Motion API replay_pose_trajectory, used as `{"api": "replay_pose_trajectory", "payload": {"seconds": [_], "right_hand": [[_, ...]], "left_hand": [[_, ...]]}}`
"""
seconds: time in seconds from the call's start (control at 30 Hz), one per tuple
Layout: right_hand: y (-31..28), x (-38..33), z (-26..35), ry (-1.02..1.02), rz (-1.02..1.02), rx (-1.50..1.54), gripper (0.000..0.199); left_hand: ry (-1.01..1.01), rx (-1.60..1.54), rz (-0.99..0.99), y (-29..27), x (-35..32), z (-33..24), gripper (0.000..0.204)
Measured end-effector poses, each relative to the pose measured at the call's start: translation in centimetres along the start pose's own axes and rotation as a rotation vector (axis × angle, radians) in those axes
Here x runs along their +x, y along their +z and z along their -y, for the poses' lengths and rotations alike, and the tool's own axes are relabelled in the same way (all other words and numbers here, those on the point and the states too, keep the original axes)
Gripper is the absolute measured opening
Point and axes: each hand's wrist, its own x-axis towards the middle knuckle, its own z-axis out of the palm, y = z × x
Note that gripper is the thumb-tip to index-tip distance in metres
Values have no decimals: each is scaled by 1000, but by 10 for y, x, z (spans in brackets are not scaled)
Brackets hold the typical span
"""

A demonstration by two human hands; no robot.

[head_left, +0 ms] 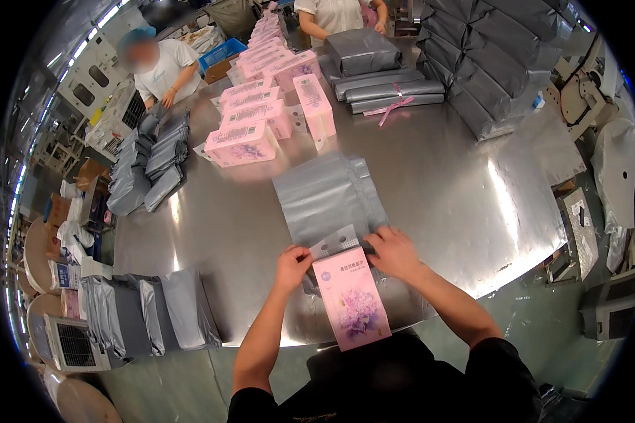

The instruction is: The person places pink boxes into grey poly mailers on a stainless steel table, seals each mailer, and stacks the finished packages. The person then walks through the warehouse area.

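Observation:
A pink tissue pack [353, 299] with a purple flower print lies lengthwise toward me, over the table's near edge. Its pale hanging tab [334, 243] with holes points away from me. My left hand [294, 266] is closed, pinching the tab's left end at the pack's upper corner. On the other side, my right hand [394, 252] has curled fingers at the pack's upper right corner; whether it also grips plastic is hidden. Flat grey plastic bags [321, 194] lie in a small stack just beyond and partly under the tab.
More pink packs [243, 144] stand in rows at the far middle of the metal table [458, 190]. Filled grey bags [190, 310] stand front left; others [166, 151] lie far left. Grey bundles [395, 92] and a tall grey stack [497, 70] occupy the far right. Two people work opposite.

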Motion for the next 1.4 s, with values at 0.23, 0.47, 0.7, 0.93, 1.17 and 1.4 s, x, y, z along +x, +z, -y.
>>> {"api": "replay_pose_trajectory", "payload": {"seconds": [0.23, 0.47, 0.7, 0.93, 1.17, 1.4], "right_hand": [[29, -21, 2, -301, -335, -18, 15], [70, -7, -15, -151, -46, -32, 19], [4, -82, 51, 266, 180, 397, 20], [27, -110, 12, 629, 182, 549, 17], [95, -22, 53, -32, 655, -162, 14], [88, -53, 99, -285, -7, 278, 18]], "left_hand": [[740, 544, -143, -16, -69, -30, 16], [-117, 251, -51, 12, -41, -1, 26], [-147, 443, 296, 21, -148, -8, 31], [-458, -310, -103, 55, -129, 8, 16], [-427, -283, -132, 61, -143, 4, 14], [-454, -578, -115, 62, -151, 7, 21]]}}
